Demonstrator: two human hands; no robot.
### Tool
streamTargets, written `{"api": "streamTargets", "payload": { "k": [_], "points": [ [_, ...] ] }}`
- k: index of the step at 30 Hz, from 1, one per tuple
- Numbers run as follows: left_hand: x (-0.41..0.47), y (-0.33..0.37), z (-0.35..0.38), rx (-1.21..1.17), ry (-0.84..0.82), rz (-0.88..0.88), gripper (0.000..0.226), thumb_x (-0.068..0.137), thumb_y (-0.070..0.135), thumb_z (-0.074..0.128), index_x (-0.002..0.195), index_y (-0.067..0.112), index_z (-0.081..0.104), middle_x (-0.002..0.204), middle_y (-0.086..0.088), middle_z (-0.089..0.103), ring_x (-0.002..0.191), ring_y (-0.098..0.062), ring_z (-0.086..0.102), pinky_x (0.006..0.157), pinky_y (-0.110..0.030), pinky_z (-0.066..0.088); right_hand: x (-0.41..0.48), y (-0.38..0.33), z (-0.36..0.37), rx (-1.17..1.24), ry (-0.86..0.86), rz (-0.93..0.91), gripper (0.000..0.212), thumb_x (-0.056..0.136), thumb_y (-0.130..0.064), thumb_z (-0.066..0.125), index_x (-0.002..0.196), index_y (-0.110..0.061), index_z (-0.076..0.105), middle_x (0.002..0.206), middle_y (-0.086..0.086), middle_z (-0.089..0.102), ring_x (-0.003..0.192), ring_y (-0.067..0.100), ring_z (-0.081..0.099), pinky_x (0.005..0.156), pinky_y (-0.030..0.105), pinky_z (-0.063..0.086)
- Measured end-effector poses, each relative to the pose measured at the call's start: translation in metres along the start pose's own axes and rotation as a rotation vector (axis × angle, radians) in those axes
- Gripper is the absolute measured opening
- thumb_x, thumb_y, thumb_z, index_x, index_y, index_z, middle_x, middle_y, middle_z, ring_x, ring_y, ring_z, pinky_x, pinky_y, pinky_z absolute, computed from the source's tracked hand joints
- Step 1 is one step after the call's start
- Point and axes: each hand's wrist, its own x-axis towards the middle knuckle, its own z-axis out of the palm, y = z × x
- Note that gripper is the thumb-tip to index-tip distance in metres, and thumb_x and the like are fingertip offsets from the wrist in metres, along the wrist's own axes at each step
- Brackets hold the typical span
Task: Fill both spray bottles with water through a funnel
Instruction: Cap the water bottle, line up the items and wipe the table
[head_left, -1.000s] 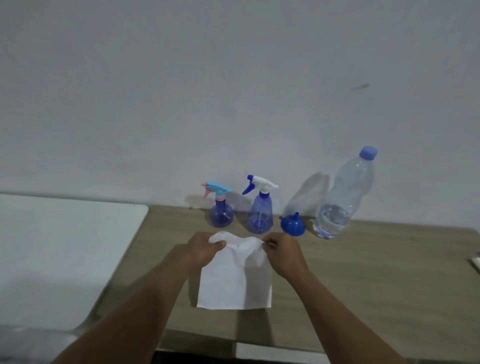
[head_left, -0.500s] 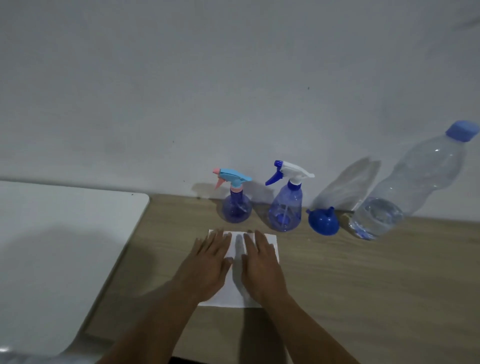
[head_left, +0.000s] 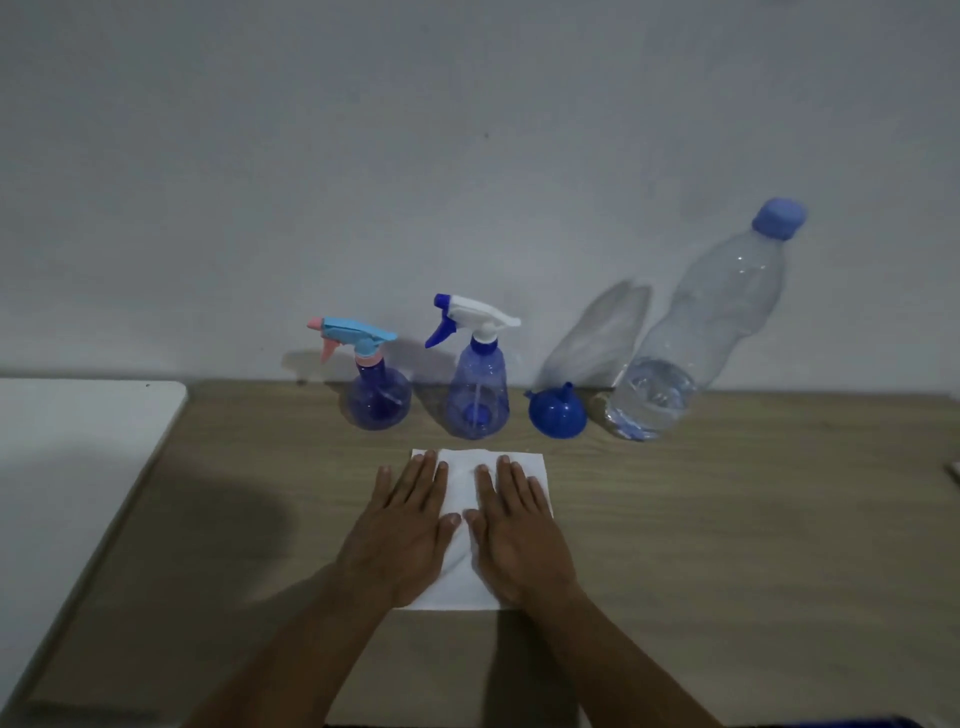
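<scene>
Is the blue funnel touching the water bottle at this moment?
Apart. The head view shows a strip of bare wooden table between the funnel, lying mouth-down, and the base of the water bottle.

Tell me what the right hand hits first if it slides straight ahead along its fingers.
Probably the blue plastic funnel, lying upside down just beyond the right hand; depth is uncertain.

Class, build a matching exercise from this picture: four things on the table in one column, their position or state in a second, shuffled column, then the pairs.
Things
1. round spray bottle
2. funnel
3. water bottle
4. paper towel

States
A. spout up, wide mouth down
B. flat under both hands
C. farthest left in the row
D. capped, partly filled

Pairs: 1-C, 2-A, 3-D, 4-B
</scene>
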Motion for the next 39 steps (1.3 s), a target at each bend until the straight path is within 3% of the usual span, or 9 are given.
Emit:
{"api": "streamTargets", "payload": {
  "k": [5, 9, 12, 16, 21, 28, 31, 37, 39],
  "points": [
    [0.033, 0.072, 0.004, -0.005, 0.004, -0.017, 0.07, 0.088, 0.058, -0.018, 0.146, 0.02, -0.026, 0.162, -0.006, -0.021, 0.153, -0.022, -0.015, 0.124, -0.05, -0.005, -0.012, 0.077, -0.018, -0.02, 0.007, -0.021, 0.063, 0.108, -0.047, 0.018, 0.16, -0.016, 0.001, 0.167, 0.01, -0.006, 0.153, 0.02, -0.014, 0.118, 0.03, -0.018],
    [0.052, 0.121, 0.011, 0.011, 0.012, -0.024, 0.065, 0.095, 0.053, -0.006, 0.147, 0.019, -0.024, 0.165, -0.009, -0.016, 0.153, -0.024, -0.012, 0.124, -0.051, -0.003, -0.018, 0.127, -0.018, -0.04, 0.074, -0.041, 0.064, 0.107, -0.045, 0.018, 0.158, -0.005, 0.017, 0.165, 0.018, 0.013, 0.155, 0.027, 0.003, 0.126, 0.04, 0.002],
    [0.062, 0.147, 0.014, 0.012, 0.022, -0.028, 0.064, 0.096, 0.052, -0.003, 0.147, 0.019, -0.023, 0.166, -0.008, -0.012, 0.154, -0.024, -0.01, 0.123, -0.052, -0.003, -0.025, 0.152, -0.02, -0.035, 0.076, -0.042, 0.064, 0.106, -0.043, 0.017, 0.156, -0.002, 0.021, 0.163, 0.019, 0.016, 0.155, 0.03, 0.011, 0.126, 0.045, 0.01],
    [0.077, 0.191, 0.019, -0.006, 0.055, -0.025, 0.071, 0.093, 0.056, -0.015, 0.153, 0.017, -0.011, 0.167, -0.009, -0.002, 0.154, -0.026, -0.002, 0.123, -0.054, 0.004, -0.04, 0.198, -0.034, -0.041, 0.105, -0.017, 0.063, 0.107, -0.041, 0.022, 0.154, -0.001, 0.032, 0.159, 0.023, 0.03, 0.152, 0.031, 0.021, 0.123, 0.048, 0.023],
    [0.084, 0.24, 0.023, -0.015, 0.028, -0.011, 0.074, 0.09, 0.054, -0.011, 0.156, 0.019, -0.012, 0.166, -0.007, -0.012, 0.154, -0.024, -0.011, 0.123, -0.053, -0.002, -0.064, 0.235, -0.042, -0.058, 0.118, 0.014, 0.061, 0.107, -0.038, 0.025, 0.15, 0.003, 0.038, 0.155, 0.025, 0.037, 0.15, 0.034, 0.028, 0.119, 0.048, 0.03],
    [0.049, 0.24, 0.025, -0.019, 0.015, 0.012, 0.071, 0.093, 0.055, -0.014, 0.154, 0.019, -0.012, 0.164, -0.003, -0.013, 0.153, -0.02, -0.011, 0.123, -0.054, -0.004, -0.104, 0.212, -0.041, -0.134, 0.156, 0.096, 0.058, 0.105, -0.039, 0.027, 0.147, -0.004, 0.046, 0.151, 0.024, 0.044, 0.145, 0.034, 0.037, 0.121, 0.045, 0.026],
    [0.03, 0.22, 0.026, -0.013, 0.006, 0.017, 0.066, 0.096, 0.055, -0.011, 0.152, 0.02, -0.016, 0.164, -0.003, -0.014, 0.153, -0.018, -0.012, 0.122, -0.054, -0.006, -0.11, 0.186, -0.032, -0.153, 0.153, 0.093, 0.059, 0.106, -0.039, 0.023, 0.146, -0.002, 0.046, 0.149, 0.026, 0.045, 0.145, 0.032, 0.032, 0.117, 0.048, 0.024],
    [-0.009, 0.15, 0.014, 0.022, -0.038, 0.04, 0.077, 0.082, 0.059, -0.024, 0.147, 0.019, -0.023, 0.165, -0.003, -0.017, 0.153, -0.018, -0.015, 0.122, -0.056, -0.005, -0.1, 0.11, -0.008, -0.102, 0.093, 0.078, 0.074, 0.104, -0.046, -0.004, 0.156, 0.0, 0.021, 0.16, 0.026, 0.014, 0.152, 0.034, 0.011, 0.12, 0.044, 0.001],
    [-0.019, 0.116, 0.013, 0.04, -0.032, 0.038, 0.074, 0.084, 0.059, -0.023, 0.147, 0.019, -0.023, 0.165, -0.004, -0.015, 0.153, -0.018, -0.014, 0.122, -0.057, -0.002, -0.089, 0.079, 0.002, -0.112, 0.118, 0.05, 0.075, 0.105, -0.046, -0.005, 0.155, 0.002, 0.025, 0.159, 0.028, 0.021, 0.151, 0.037, 0.016, 0.121, 0.046, 0.006]
  ]
}}
